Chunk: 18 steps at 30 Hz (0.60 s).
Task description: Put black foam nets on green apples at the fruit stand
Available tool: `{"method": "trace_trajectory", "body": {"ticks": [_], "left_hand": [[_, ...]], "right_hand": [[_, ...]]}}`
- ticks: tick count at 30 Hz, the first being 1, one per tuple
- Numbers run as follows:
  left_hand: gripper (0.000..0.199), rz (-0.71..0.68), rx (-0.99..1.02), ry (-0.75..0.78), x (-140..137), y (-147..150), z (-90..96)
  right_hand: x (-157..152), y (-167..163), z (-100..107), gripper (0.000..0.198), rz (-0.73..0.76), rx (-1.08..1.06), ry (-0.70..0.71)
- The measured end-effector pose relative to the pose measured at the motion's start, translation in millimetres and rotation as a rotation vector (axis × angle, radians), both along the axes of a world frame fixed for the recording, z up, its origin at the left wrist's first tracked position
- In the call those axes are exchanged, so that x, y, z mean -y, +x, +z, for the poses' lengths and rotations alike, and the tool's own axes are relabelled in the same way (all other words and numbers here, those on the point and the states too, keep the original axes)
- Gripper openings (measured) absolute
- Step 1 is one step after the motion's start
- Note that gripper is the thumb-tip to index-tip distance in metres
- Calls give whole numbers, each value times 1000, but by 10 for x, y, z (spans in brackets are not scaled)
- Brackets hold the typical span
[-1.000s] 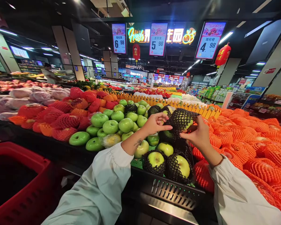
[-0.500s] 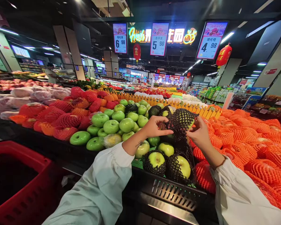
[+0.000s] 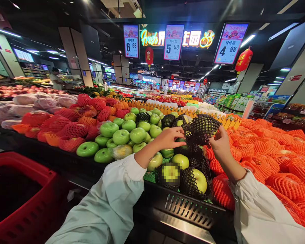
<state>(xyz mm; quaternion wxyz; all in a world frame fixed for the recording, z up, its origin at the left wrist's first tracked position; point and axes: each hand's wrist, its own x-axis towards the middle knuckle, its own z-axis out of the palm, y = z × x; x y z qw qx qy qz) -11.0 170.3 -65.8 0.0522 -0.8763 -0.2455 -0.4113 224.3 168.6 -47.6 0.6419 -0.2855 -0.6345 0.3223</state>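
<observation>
In front of me, my right hand (image 3: 219, 144) grips a green apple in black foam netting (image 3: 203, 129), raised above the display, with thumb and fingers on its right side. My left hand (image 3: 170, 138) is to its left, thumb and fingers apart, fingertips close to the loose end of the netting. Whether they touch it I cannot tell. Below the hands are a bare green apple (image 3: 180, 161) and a netted apple (image 3: 198, 180), its top showing. Bare green apples (image 3: 138, 135) are heaped to the left. One netted apple at the front is partly blurred out.
Orange-netted fruit (image 3: 271, 145) fills the right side, and red-netted fruit (image 3: 71, 130) lies left. A black slotted crate edge (image 3: 190, 208) runs along the front. A red basket (image 3: 20, 166) stands at lower left. Price screens (image 3: 173, 43) hang overhead. A person (image 3: 56, 79) stands far left.
The netted apple in my right hand has moved slightly right and turned, so netting now covers its visible side. My left hand has shifted slightly left, away from the netting.
</observation>
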Motion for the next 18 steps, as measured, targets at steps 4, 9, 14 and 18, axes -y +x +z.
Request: {"method": "trace_trajectory", "body": {"ticks": [4, 9, 14, 18], "left_hand": [[33, -92, 25, -33, -26, 65, -41], [18, -117, 92, -31, -26, 89, -28], [24, 204, 149, -86, 20, 57, 15], [48, 179, 282, -107, 64, 56, 23]], "right_hand": [[-50, 3, -7, 56, -13, 4, 16], [-99, 22, -65, 50, 12, 44, -79], [-172, 45, -107, 51, 58, -4, -157], [-187, 40, -103, 52, 82, 64, -71]]}}
